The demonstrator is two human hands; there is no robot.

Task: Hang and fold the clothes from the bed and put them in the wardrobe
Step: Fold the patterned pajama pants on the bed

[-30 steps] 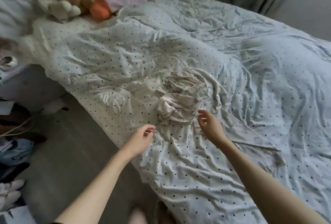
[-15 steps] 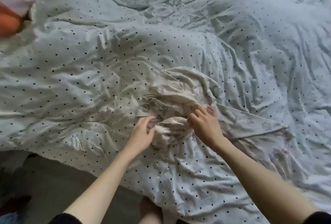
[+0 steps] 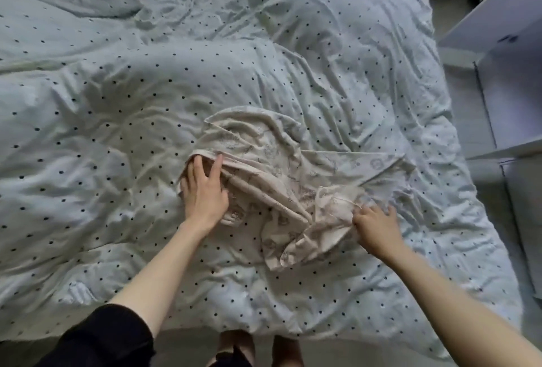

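— What's the room like from up there?

— Pale green bedding fills nearly all I can see: a rumpled duvet (image 3: 146, 102) with small dark dots, creased all over and spread across the bed. On my far right stands a white shelf unit (image 3: 504, 79), its boards seen edge-on, with a strip of light floor (image 3: 457, 108) between it and the bed. At the bottom edge I can make out bare feet (image 3: 237, 343) on the floor, just under the duvet's hem.

— And the clothes?

— One garment (image 3: 272, 167), cream-coloured with a faint printed pattern, lying crumpled near the middle of the duvet. It is bunched into thick folds. One flat part reaches out to the right, and a lower flap trails toward me. I cannot tell what kind of garment it is.

— What are the hands doing?

— My left hand (image 3: 205, 190) rests on the garment's left end. The fingers are mostly straight and spread, the fingertips at a banded edge of the cloth, pressing down more than grasping. A dark sleeve (image 3: 102, 337) is pushed up that arm. My right hand (image 3: 377, 224) is at the garment's right side, its fingers curled into a bunch of the cream cloth and gripping it. That forearm is bare.
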